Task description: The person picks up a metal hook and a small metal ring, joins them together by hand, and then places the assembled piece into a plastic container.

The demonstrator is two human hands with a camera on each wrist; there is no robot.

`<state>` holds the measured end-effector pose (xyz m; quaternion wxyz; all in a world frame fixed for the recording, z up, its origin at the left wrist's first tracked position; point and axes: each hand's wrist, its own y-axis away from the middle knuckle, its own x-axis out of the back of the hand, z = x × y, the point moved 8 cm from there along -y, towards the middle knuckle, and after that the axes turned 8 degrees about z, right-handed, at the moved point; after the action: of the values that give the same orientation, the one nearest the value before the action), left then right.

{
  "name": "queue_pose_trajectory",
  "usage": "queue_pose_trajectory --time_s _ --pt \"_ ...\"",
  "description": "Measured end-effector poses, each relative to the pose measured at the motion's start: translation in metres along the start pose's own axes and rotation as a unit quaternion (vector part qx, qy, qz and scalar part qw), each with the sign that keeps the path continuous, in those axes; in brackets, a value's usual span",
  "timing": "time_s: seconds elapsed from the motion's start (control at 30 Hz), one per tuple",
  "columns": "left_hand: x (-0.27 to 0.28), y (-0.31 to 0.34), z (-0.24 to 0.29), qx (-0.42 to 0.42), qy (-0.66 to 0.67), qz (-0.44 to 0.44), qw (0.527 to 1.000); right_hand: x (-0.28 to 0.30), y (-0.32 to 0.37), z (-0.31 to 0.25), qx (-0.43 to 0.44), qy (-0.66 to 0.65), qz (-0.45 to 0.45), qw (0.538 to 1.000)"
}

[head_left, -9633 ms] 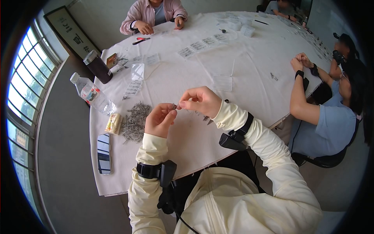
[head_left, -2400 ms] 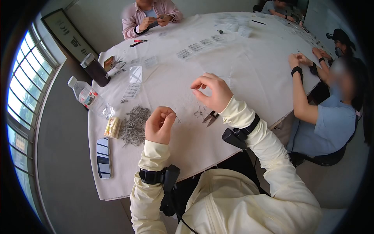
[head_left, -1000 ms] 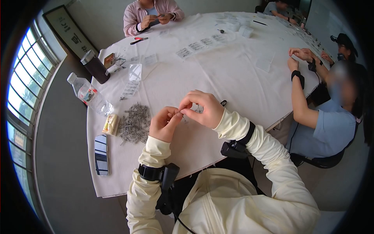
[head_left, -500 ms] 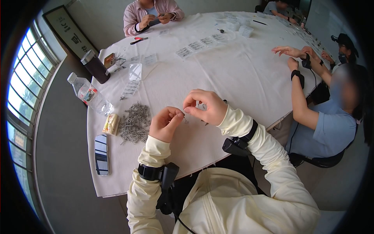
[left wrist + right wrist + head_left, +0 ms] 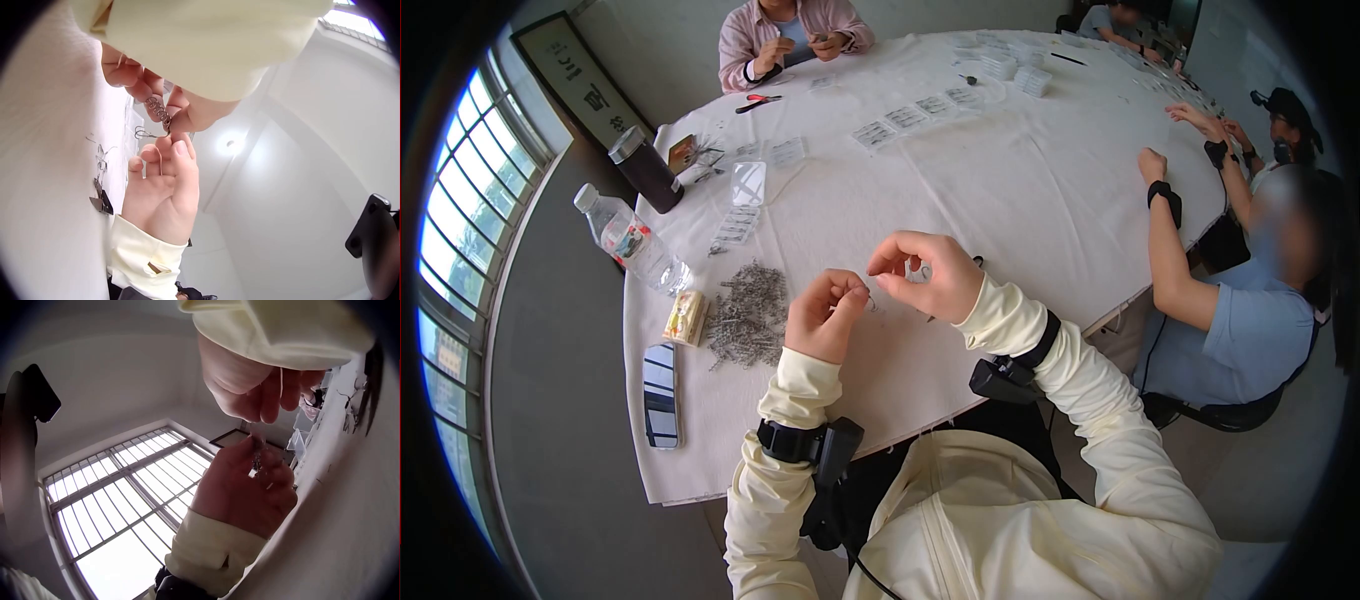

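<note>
The cloth-covered table (image 5: 1040, 210) bears a phone (image 5: 661, 396) by its near-left corner — packet (image 5: 685, 318), bottle (image 5: 632, 242) and flask (image 5: 646, 172) along the left edge, wire heap (image 5: 746, 316) beside the packet.

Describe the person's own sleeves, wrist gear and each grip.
Both sleeves are cream and wrinkled. Over each sits a black strap with a black, boxy camera; a thin black cable shows below the left camera. The left grip and right grip are bare, without gloves.

You sit in what appears to be a handwork workshop, indicated by its shared cloth-covered table (image 5: 1040, 200), people (image 5: 1238, 310) seated around it, red-handled pliers (image 5: 758, 102), clear plastic boxes (image 5: 1031, 81) and a heap of small metal pieces (image 5: 747, 318).
</note>
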<state>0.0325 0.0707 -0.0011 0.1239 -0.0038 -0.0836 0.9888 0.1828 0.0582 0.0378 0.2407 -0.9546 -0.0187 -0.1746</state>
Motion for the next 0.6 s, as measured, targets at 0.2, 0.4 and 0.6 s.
queue_pose_trajectory --time_s 0.2,0.4,0.6 --pt "0.0025 -0.0012 0.0003 -0.013 -0.004 0.022 1.0 -0.0044 0.0013 0.0 -0.009 -0.004 -0.005 1.0" --pt "0.0028 -0.0026 0.0009 -0.049 -0.024 0.047 0.997 -0.0039 0.0021 0.0034 -0.034 0.002 0.001 0.999" --pt "0.0008 -0.0027 0.0011 -0.057 -0.049 0.052 0.996 -0.0042 0.0013 0.0014 -0.008 0.01 0.023 1.0"
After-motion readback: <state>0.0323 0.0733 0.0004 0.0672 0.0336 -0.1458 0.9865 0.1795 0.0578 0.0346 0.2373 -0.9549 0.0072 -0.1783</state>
